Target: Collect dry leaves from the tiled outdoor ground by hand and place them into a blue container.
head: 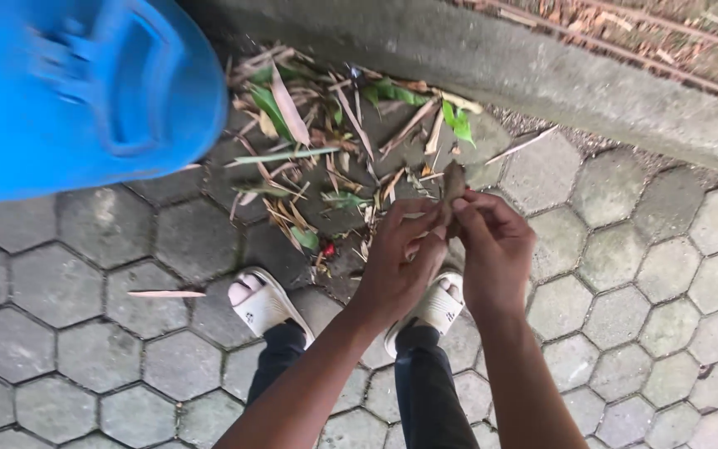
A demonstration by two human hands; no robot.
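Note:
My left hand [399, 259] and my right hand [494, 249] meet above my feet. Both pinch a dry brown leaf [454, 180] that sticks up between the fingertips. The left hand also seems to hold a few thin pale leaf strips against its fingers. Just beyond the hands lies a pile of dry and green leaves [334, 158] on the paving, heaped against the concrete curb [542, 71].
A large blue plastic bin [76, 91] fills the top left, close to the leaf pile. Hexagonal grey paving stones [85, 333] cover the ground. My two feet in white slippers [263, 303] stand below the pile. One loose dry leaf [165, 293] lies at the left.

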